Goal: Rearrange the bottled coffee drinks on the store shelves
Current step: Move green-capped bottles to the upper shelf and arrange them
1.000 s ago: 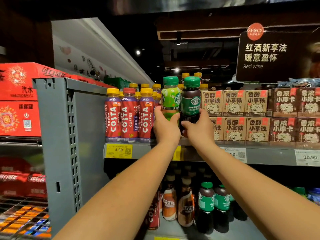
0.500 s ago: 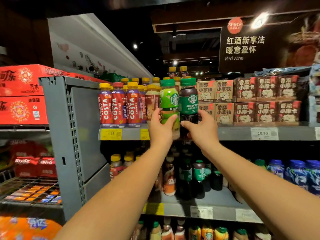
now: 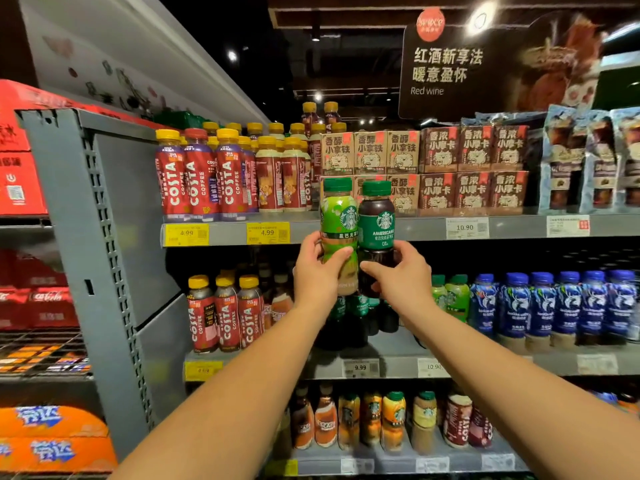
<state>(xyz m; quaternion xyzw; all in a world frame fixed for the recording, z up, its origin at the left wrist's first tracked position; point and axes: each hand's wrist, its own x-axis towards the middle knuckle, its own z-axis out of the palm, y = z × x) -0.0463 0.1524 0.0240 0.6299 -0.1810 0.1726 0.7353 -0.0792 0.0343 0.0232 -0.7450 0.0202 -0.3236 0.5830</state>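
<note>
Light green bottle [image 3: 337, 233]: clear plastic, glossy printed sleeve, ribbed green plastic cap.
Dark bottle [image 3: 376, 233]: clear glossy plastic showing dark liquid, green printed sleeve, green plastic cap.
Red bottles [image 3: 199, 185]: shiny red plastic wrap, smooth yellow caps.
Blue bottles [image 3: 554, 303]: glossy blue plastic film.
Cartons [image 3: 369, 152]: matt brown cardboard, printed.
Pouches [image 3: 568, 161]: shiny crinkled foil-like plastic.
Shelf edge [image 3: 519, 227]: grey painted metal, smooth, dull.
Side panel [image 3: 114, 237]: grey matt metal, perforated strip.
Price tags [image 3: 267, 233]: yellow paper.
</note>
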